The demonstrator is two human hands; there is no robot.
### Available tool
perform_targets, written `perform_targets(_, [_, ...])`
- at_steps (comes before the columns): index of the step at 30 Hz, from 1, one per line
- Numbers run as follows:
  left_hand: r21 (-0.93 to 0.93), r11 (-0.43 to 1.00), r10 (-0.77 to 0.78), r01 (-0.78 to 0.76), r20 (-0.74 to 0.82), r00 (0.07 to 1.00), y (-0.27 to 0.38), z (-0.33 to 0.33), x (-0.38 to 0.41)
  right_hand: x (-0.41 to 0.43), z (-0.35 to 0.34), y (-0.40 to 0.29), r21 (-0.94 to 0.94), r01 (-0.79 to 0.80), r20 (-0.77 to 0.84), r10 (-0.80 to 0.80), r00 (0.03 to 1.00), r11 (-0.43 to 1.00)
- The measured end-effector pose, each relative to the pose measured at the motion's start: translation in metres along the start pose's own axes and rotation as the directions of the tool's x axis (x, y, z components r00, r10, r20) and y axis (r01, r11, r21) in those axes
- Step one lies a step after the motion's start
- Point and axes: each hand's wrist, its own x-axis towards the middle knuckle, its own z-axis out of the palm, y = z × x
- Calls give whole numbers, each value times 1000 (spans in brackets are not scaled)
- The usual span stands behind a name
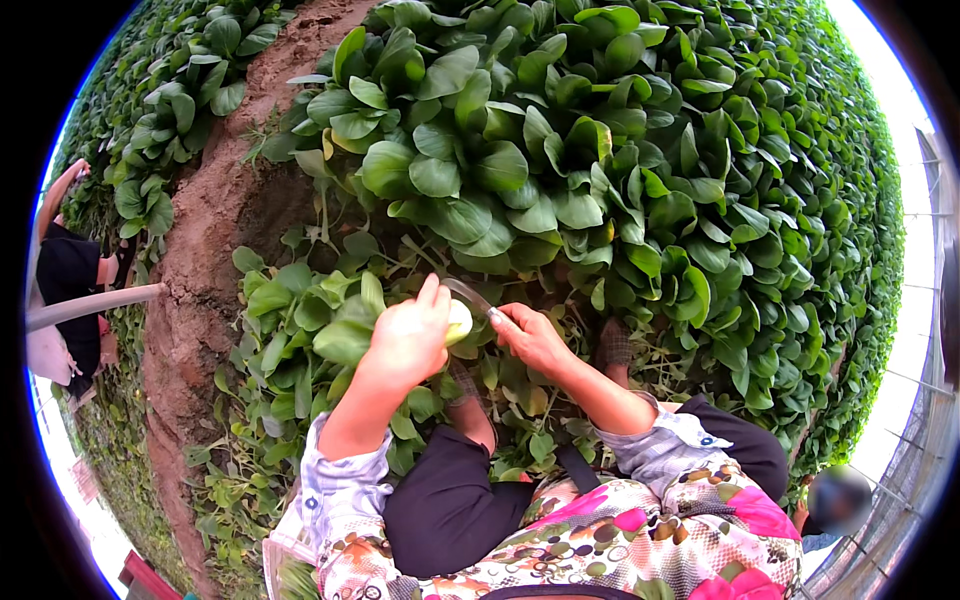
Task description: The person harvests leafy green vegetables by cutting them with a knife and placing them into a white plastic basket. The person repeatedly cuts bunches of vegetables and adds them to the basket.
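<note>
My left hand (409, 337) is closed around a head of bok choy (349, 339). Its pale base (459, 322) points right, towards my other hand, and its leaves spread left. In my right hand (529, 337) is a small curved knife (466, 292), gripped by the handle. The blade lies just above the pale base; I cannot tell whether they touch. Standing bok choy (480, 172) grows close beyond both hands. Left of my left hand is a cluster of more bok choy leaves (281, 300).
A dense bok choy bed (712, 150) fills the far and right side. Bare soil (195, 217) forms a path on the left, crossed by a pale pole (97, 306). Another person (67, 277) is beyond it, another (832, 502) at lower right. A white crate (276, 559) stands by my left side.
</note>
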Motion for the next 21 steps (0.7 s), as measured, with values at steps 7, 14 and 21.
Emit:
perform_targets(7, [409,912,-11,-14,57,998,-31,44,118,16,-7,23,-57,-60,-130,52,990,997])
perform_targets(14, [482,867,-37,127,-193,981,-96,56,114,44,13,24,-131,53,-191,-77,979,990])
perform_targets(21, [340,936,40,88,-354,934,-113,84,107,61,26,2,-245,67,-259,-132,957,967])
